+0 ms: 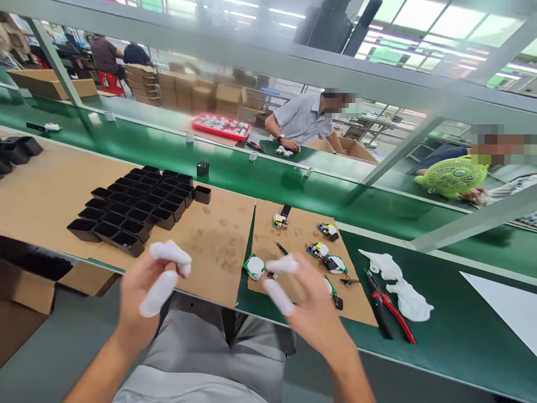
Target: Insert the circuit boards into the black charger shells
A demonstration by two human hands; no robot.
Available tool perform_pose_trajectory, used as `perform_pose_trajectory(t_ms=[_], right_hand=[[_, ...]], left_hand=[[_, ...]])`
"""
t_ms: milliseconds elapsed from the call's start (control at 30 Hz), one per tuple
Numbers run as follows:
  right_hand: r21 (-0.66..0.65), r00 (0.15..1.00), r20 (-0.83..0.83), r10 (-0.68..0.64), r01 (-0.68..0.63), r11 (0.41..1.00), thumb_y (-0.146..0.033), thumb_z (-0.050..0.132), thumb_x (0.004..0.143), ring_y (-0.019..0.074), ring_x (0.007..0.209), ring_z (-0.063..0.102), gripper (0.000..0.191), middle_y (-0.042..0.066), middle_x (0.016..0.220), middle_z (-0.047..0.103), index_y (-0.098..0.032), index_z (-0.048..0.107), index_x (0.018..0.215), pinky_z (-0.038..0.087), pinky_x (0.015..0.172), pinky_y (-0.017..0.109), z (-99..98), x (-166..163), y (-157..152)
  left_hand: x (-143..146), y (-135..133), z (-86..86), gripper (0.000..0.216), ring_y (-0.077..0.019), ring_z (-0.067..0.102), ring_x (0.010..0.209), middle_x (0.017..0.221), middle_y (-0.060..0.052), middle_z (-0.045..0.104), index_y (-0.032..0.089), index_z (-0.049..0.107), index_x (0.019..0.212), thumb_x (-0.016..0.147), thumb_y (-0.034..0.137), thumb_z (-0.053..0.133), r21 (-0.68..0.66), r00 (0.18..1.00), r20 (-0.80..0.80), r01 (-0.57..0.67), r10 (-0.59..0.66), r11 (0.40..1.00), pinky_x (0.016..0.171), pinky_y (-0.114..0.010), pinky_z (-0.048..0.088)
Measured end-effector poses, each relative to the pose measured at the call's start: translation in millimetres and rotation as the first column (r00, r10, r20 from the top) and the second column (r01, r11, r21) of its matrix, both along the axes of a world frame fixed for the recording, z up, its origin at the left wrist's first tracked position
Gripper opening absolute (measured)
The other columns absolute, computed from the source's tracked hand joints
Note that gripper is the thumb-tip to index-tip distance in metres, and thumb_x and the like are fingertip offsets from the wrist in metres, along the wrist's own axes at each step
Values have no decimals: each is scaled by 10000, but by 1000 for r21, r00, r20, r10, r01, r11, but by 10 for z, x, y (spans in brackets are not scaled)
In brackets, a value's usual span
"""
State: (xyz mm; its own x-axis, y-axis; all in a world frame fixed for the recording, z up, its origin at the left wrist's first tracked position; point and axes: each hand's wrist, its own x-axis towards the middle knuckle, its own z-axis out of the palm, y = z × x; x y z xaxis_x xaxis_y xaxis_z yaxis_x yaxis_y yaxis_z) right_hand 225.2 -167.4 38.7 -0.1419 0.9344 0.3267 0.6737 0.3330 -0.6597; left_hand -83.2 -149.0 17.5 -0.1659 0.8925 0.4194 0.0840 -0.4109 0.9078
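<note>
— Gripped anything?
— Held nothing in left hand (145, 285) or right hand (308, 302); spread both open above the bench (440, 347) edge.
— And the circuit boards (321, 249)?
— Saw them loose on the cardboard sheet (356, 302), just beyond the right hand. Saw the black cases (134, 210) seemingly empty, none filled.

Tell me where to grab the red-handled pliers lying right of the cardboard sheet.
Probably the two handles, near their middle. The pliers lie flat on the green table, nose pointing away, handles splayed toward the person. Come from above with the right hand, which is nearest and empty; white cloth crowds their right side.
</note>
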Motion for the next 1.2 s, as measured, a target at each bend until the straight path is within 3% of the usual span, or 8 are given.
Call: perform_pose_trajectory(t_ms=[133, 300, 500, 633, 800, 1000, 1100, 1200], right_hand=[[-213, 987, 155, 51, -17, 977, -203, 872, 876, 417, 1192, 678, 438, 141, 1211, 754, -237, 787, 1305, 504, 1117, 650, -312, -20, 446], [-356, 992, -62, 112, -127, 926, -287, 866, 894, 299, 1060, 710, 395, 85, 1161, 790, -248, 746, 1268, 571, 998, 473, -321, 78, 787], [-489, 864, -484, 140, -400, 776, -713, 644, 1076, 256, 963, 782, 579, 54, 990, 822, -242, 682, 1410, 616, 925, 417, -263, -74, 1320], [-483, 763, -642, 75, -479, 733, -798, 655, 1027, 247, 934, 757, 619, 80, 1063, 814, -238, 772, 1260, 606, 847, 371, -437, -312, 1462], [-508, 729, -684, 38, -512, 693, -782, 664, 1029, 225, 809, 707, 573, 56, 945, 786, -234, 787, 1142, 599, 773, 343, -504, -394, 1323], [-481, 814, -572, 102, -434, 761, -765, 622, 1080, 257, 920, 712, 588, 52, 904, 769, -236, 771, 871, 593, 979, 393, -370, -293, 1209], [-355, 825, -520, 220, -444, 823, -837, 653, 1017, 313, 1125, 727, 613, 100, 1164, 805, -257, 822, 1121, 582, 1073, 445, -343, -287, 1227], [-228, 743, -556, 372, -567, 792, -824, 712, 981, 347, 1274, 735, 625, 133, 1364, 781, -293, 819, 1293, 581, 1149, 496, -372, -329, 1243]], left_hand=[[111, 196, -530, 306, -196, 715, 819, 883, -33, 739, 200, 764, 958, 987, 502, 804, -209, 995, -48, 80, -92, 975, 792, -311, 605], [128, 202, -953, 270, -210, 716, 933, 1012, -49, 747, 216, 751, 1067, 1037, 484, 736, -361, 991, -44, 104, -129, 927, 872, -319, 612], [313, 396, -853, 346, -234, 717, 1008, 1115, -62, 752, 245, 714, 1271, 1041, 501, 744, -435, 964, -106, 175, -244, 883, 983, -398, 614], [465, 615, -728, 741, -269, 761, 1132, 1355, -102, 750, 303, 532, 1608, 952, 383, 868, -356, 938, -170, 226, -301, 907, 1089, -472, 627], [500, 778, -628, 357, -273, 746, 1287, 1407, -101, 757, 317, 750, 1398, 1043, 318, 794, -145, 913, -194, 336, -360, 931, 1146, -426, 615], [535, 767, -652, 470, -248, 786, 890, 1026, -101, 837, 202, 800, 1079, 986, 662, 816, -329, 909, 266, 397, -320, 857, 818, -362, 655], [572, 781, -637, 648, -159, 688, 616, 817, -46, 766, 181, 756, 1045, 907, 812, 812, -384, 773, 554, 568, -310, 728, 576, -263, 526], [644, 814, -605, 677, -103, 619, 520, 721, -6, 703, 166, 735, 1012, 868, 818, 851, -388, 682, 648, 679, -339, 623, 523, -213, 453]])
